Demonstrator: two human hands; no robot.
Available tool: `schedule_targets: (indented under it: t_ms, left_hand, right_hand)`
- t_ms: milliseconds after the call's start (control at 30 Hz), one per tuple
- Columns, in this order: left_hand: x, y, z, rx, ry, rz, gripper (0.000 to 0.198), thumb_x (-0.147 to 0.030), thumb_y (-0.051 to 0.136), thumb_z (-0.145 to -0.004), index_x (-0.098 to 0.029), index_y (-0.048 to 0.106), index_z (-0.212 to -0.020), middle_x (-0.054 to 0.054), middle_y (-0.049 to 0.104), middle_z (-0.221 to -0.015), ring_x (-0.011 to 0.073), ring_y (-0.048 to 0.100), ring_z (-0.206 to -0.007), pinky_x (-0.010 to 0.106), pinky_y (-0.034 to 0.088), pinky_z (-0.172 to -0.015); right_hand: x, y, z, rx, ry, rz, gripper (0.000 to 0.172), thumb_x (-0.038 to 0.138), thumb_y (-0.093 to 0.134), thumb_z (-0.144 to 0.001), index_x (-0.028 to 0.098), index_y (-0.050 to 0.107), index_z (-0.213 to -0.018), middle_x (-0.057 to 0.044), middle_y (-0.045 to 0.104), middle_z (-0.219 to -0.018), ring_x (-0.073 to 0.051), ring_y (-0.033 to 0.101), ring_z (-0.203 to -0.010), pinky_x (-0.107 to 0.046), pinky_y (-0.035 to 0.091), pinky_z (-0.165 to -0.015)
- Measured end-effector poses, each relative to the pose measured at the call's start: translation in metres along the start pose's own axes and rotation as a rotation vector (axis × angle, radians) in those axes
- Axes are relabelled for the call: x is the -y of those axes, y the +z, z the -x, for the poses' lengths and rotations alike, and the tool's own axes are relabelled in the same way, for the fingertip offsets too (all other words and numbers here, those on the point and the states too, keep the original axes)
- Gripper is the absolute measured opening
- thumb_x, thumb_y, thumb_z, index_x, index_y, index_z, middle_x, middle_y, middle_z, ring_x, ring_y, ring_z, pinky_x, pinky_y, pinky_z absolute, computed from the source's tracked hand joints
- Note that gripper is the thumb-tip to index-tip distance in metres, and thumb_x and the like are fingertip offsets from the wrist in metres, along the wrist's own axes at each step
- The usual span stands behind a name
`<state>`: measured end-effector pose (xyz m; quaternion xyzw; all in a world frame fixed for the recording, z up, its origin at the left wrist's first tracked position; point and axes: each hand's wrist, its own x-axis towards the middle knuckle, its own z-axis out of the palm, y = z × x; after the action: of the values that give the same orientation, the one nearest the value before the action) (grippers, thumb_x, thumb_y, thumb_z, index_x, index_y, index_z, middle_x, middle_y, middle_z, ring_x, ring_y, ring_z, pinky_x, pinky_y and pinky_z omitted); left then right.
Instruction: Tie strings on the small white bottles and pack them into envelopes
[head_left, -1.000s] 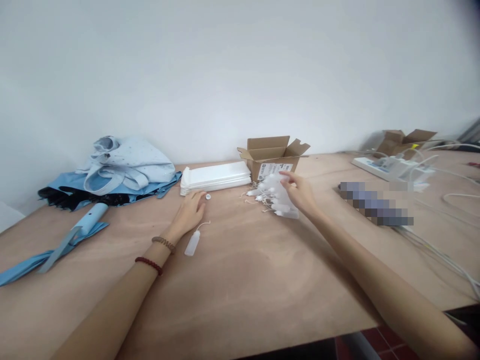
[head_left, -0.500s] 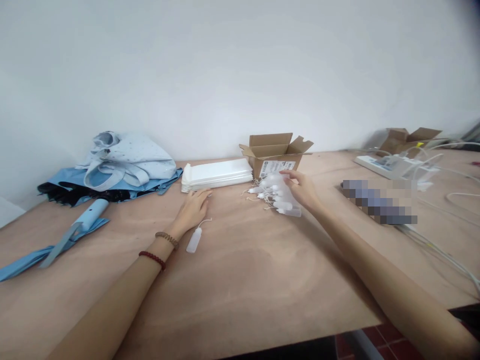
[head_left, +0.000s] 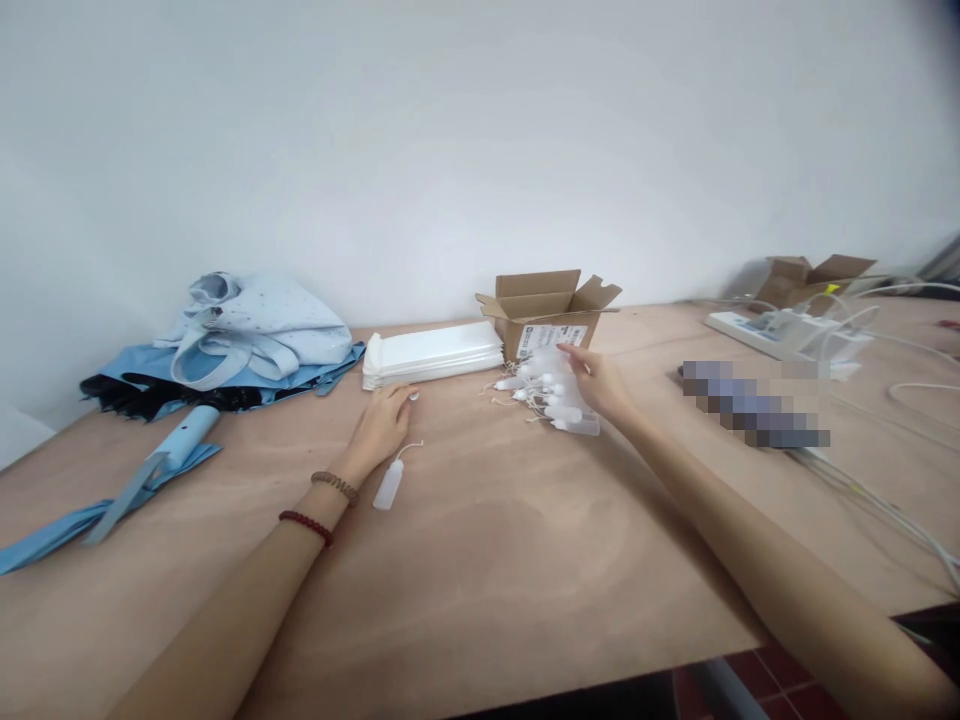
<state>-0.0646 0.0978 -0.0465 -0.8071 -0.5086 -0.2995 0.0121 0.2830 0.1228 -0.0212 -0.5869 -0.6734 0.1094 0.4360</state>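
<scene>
My left hand point(head_left: 384, 420) rests on the table just in front of a stack of flat white packets point(head_left: 435, 355). Its fingers are curled together, and a small pale bit of something shows at the fingertips; the rest of it is hidden. Beside that wrist lies a small translucent squeeze bottle point(head_left: 388, 485) with a string at its cap. My right hand point(head_left: 600, 385) reaches over the right side of a pile of similar small bottles point(head_left: 559, 390), index finger stretched out and thumb apart from it. The hand touches or hovers just over the pile; I cannot tell which.
An open cardboard box point(head_left: 551, 315) stands behind the pile. A light blue bag point(head_left: 262, 325) and blue umbrella point(head_left: 184, 435) lie at the left. On the right are a power strip point(head_left: 787, 340) with cables, a blurred-out object point(head_left: 754, 405) and another carton point(head_left: 814, 280).
The view has shifted slightly. The fingers of my left hand have drawn in a little, with a pale bit now showing at their tips. My right hand has hardly moved.
</scene>
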Motion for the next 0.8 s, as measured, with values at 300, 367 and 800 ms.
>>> schedule_targets:
  t_ms: [300, 367, 800]
  left_hand:
    - [0.004, 0.002, 0.000, -0.010, -0.048, -0.012, 0.027, -0.017, 0.047, -0.083, -0.013, 0.061, -0.105, 0.011, 0.060, -0.101, 0.0238, 0.055, -0.094, 0.039, 0.045, -0.087]
    - [0.003, 0.001, 0.001, -0.001, -0.057, -0.012, 0.028, -0.017, 0.046, -0.083, -0.014, 0.062, -0.105, 0.010, 0.060, -0.098, 0.0237, 0.055, -0.093, 0.038, 0.045, -0.086]
    - [0.002, 0.004, 0.001, -0.006, 0.045, 0.039, 0.034, -0.006, 0.040, -0.082, -0.016, 0.069, -0.099, 0.010, 0.066, -0.110, 0.0223, 0.056, -0.103, 0.042, 0.045, -0.093]
  right_hand:
    - [0.004, -0.008, 0.000, -0.076, 0.016, -0.007, 0.042, 0.022, 0.037, -0.087, 0.014, 0.063, -0.118, -0.010, 0.067, -0.114, -0.026, 0.060, -0.107, -0.043, 0.042, -0.095]
    - [0.008, -0.008, 0.002, -0.114, -0.021, 0.001, 0.041, 0.022, 0.037, -0.087, 0.015, 0.062, -0.118, -0.011, 0.066, -0.115, -0.026, 0.060, -0.106, -0.043, 0.043, -0.094]
    - [0.128, 0.061, 0.106, 0.473, -0.745, 0.164, 0.030, 0.028, 0.038, -0.095, 0.015, 0.055, -0.116, -0.012, 0.062, -0.099, -0.022, 0.054, -0.091, -0.037, 0.035, -0.083]
